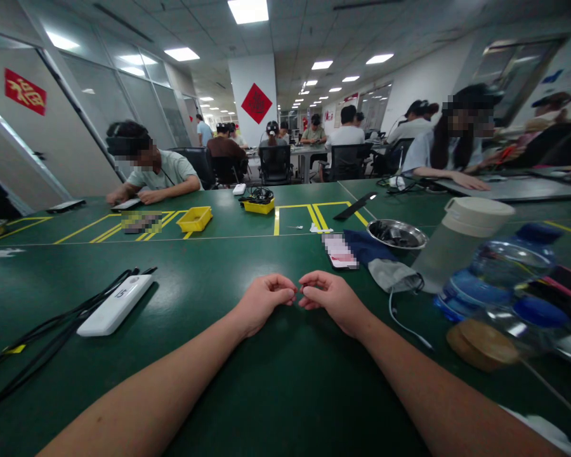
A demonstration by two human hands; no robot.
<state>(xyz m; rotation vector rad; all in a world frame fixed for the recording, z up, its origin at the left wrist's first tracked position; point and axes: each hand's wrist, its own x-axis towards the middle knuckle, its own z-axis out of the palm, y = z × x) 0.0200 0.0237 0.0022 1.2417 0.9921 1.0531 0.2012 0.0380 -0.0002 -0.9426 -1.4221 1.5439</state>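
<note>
Side by side over the green table [209,374], my two hands almost meet at the fingertips. My left hand [269,299] is closed in a pinch, thumb against the curled fingers; anything inside is too small to make out. A tiny dark spot shows at the pinched fingertips of my right hand [330,299], and its kind cannot be told. A phone [341,251] with a lit screen lies beyond my right hand. Close to it is a dark blue and grey drawstring pouch [393,274] with its cord trailing toward me.
A white power bank [117,306] and black cables [47,330] lie at left. Yellow trays [195,219] stand farther back. To the right are a metal bowl [412,237], a lidded tumbler [457,244] and plastic bottles [504,266]. Other people sit across the table and beyond.
</note>
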